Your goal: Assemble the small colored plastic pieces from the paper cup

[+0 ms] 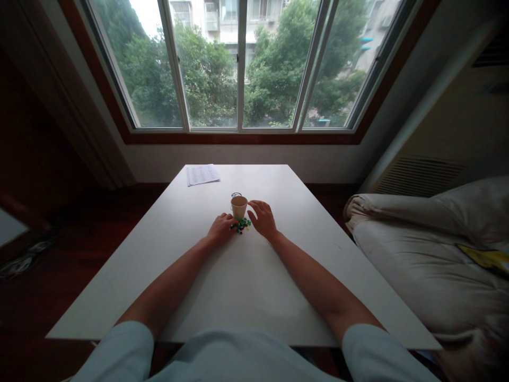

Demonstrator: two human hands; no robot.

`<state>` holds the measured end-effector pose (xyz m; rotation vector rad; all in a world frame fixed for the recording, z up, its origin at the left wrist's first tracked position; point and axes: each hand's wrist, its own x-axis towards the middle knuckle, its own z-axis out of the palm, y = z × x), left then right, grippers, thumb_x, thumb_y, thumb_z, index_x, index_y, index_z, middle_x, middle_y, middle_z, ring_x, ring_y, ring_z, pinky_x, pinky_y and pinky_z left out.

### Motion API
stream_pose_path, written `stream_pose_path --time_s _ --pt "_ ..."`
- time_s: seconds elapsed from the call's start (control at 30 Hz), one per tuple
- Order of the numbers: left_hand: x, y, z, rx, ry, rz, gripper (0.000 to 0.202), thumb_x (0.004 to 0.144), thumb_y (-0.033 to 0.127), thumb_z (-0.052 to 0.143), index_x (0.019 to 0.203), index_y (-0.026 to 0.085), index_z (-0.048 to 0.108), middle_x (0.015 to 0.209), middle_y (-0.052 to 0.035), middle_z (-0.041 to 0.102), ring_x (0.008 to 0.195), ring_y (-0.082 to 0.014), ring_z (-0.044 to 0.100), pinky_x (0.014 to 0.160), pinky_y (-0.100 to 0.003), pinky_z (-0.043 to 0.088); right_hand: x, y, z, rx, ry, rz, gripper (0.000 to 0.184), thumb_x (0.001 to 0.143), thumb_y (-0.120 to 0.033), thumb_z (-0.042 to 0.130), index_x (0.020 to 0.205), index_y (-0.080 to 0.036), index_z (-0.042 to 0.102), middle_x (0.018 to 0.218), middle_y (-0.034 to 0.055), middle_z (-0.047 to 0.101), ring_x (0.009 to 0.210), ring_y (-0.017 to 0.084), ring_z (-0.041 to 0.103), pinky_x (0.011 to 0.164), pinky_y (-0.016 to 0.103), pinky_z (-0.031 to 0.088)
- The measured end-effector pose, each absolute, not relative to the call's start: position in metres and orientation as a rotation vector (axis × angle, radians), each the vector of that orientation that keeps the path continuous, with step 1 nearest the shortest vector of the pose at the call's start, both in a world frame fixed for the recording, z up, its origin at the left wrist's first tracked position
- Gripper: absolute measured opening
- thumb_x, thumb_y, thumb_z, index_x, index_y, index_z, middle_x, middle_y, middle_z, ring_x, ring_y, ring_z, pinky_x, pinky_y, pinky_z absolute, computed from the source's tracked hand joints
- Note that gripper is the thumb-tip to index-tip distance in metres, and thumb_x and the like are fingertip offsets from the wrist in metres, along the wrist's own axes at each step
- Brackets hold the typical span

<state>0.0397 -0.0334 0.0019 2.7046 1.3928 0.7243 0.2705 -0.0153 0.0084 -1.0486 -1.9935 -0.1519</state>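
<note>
A pale tan cup stands upright on the white table, its mouth facing up. Right in front of it lies a small heap of coloured pieces, green, blue, yellow and dark, too small to make out in kind. My left hand rests at the heap's left edge, fingers apart, with its fingertips partly hidden near the pieces. On the other side, my right hand is open beside the cup, thumb and fingers spread. Whether its fingertips touch the cup is unclear.
Behind the cup lies a thin dark looped thing, perhaps glasses. Printed paper sheets lie at the far left of the white table. A beige sofa stands to the right, and a window is ahead.
</note>
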Motion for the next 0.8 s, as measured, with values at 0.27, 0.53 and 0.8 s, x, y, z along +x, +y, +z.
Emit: stream_pose_path --time_s 0.27,0.53,0.8 --pt "0.038 -0.03 -0.002 2.721 1.383 0.703 0.02 0.094 0.02 0.064 0.107 0.026 0.078 0.103 -0.0077 0.073 0.101 -0.0242 0.062 0.092 -0.038 0.051 0.29 0.007 -0.014 -1.444 -1.947 0.115 0.016 0.098 -0.03 0.059 0.102 -0.02 0.071 0.099 0.0069 0.065 0.088 0.02 0.062 0.085 0.033 0.049" --pt "0.037 -0.031 0.0 2.735 1.41 0.646 0.024 0.094 0.018 0.059 0.109 0.026 0.076 0.102 -0.0073 0.072 0.098 -0.024 0.061 0.088 -0.037 0.05 0.283 0.004 -0.012 -1.559 -2.135 0.079 0.015 0.095 -0.036 0.065 0.096 -0.023 0.072 0.097 0.0067 0.066 0.095 0.021 0.058 0.085 0.03 0.042" --pt "0.037 -0.029 -0.001 2.729 1.439 0.609 0.023 0.099 0.023 0.055 0.108 0.026 0.076 0.099 -0.0071 0.072 0.095 -0.0227 0.063 0.085 -0.035 0.048 0.281 0.002 -0.01 -1.551 -2.2 0.113 0.012 0.097 -0.027 0.062 0.096 -0.022 0.073 0.097 0.0061 0.067 0.095 0.02 0.057 0.083 0.029 0.041"
